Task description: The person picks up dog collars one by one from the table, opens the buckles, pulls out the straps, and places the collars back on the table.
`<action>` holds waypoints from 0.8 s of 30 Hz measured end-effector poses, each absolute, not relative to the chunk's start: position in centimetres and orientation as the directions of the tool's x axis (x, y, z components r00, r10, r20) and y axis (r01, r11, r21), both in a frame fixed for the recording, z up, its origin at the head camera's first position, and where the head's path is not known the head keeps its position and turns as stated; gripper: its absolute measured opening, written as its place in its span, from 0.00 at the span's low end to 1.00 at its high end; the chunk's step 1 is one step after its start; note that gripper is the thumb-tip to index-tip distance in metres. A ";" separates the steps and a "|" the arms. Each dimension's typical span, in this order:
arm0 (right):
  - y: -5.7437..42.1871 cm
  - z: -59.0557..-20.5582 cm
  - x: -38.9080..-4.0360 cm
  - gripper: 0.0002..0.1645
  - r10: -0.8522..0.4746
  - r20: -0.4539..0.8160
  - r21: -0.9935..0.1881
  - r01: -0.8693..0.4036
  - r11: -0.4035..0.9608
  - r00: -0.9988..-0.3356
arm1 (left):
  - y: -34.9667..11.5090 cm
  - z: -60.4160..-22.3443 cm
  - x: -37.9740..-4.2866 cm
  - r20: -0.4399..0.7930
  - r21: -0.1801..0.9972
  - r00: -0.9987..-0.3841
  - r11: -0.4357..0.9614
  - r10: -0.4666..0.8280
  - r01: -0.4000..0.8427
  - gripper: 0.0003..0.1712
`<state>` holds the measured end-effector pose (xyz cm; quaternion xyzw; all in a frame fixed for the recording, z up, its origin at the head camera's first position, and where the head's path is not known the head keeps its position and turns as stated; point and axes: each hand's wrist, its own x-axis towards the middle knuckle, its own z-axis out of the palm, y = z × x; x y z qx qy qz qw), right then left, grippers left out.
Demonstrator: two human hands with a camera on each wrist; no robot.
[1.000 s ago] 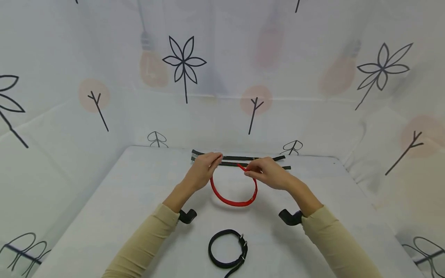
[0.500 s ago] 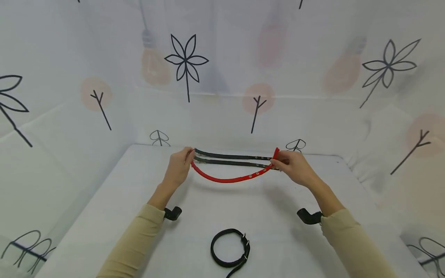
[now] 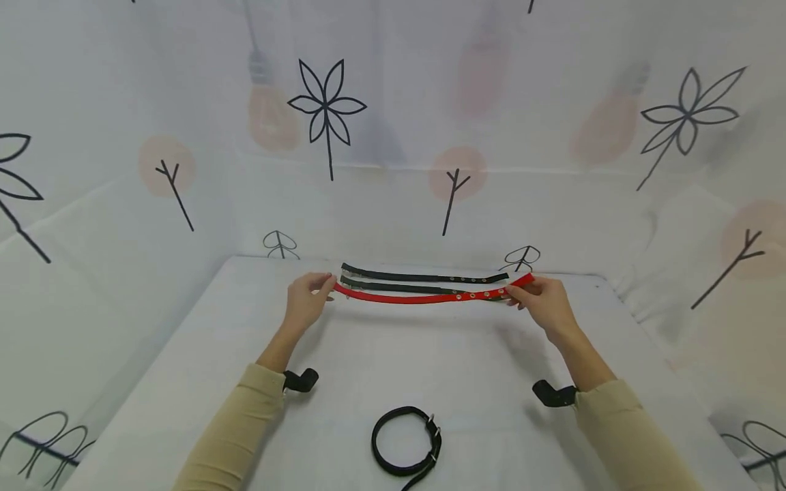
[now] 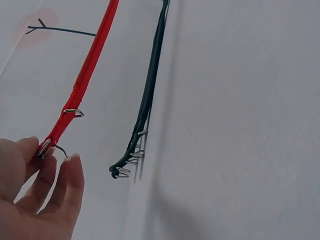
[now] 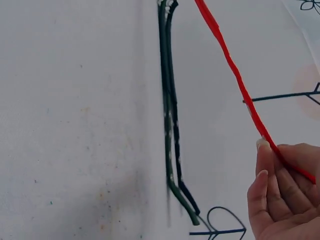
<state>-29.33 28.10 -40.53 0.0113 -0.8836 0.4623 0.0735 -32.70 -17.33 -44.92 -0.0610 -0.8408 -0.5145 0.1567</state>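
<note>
A red collar (image 3: 405, 299) with metal eyelets is stretched nearly straight between both hands at the far side of the table. My left hand (image 3: 305, 300) pinches its buckle end between thumb and finger. In the left wrist view the silver buckle (image 4: 45, 148) shows at those fingertips, with a metal loop (image 4: 74, 112) further along the strap. My right hand (image 3: 546, 303) pinches the holed end, whose tip sticks out past the fingers. Just behind lie two dark green collars (image 3: 424, 277), side by side and laid out lengthwise; the red one overlaps the nearer in the head view.
A black collar (image 3: 374, 436), buckled into a ring with its tail toward me, lies near the front of the white table (image 3: 467, 382). Behind the table hangs a white cloth (image 3: 393, 218) printed with flowers and bulbs. Black wrist cameras (image 3: 301, 380) sit at both cuffs.
My hands have moved apart, drawing the red collar from a hanging loop into a nearly straight line. The right hand has moved furthest outward. The green and black collars stay where they were.
</note>
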 end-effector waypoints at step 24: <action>29.0 -45.0 -32.0 0.25 0.147 -0.194 -0.954 0.221 0.201 -0.970 | -16.6 -46.0 -34.4 -0.073 0.945 -0.988 0.307 -0.137 -0.112 0.18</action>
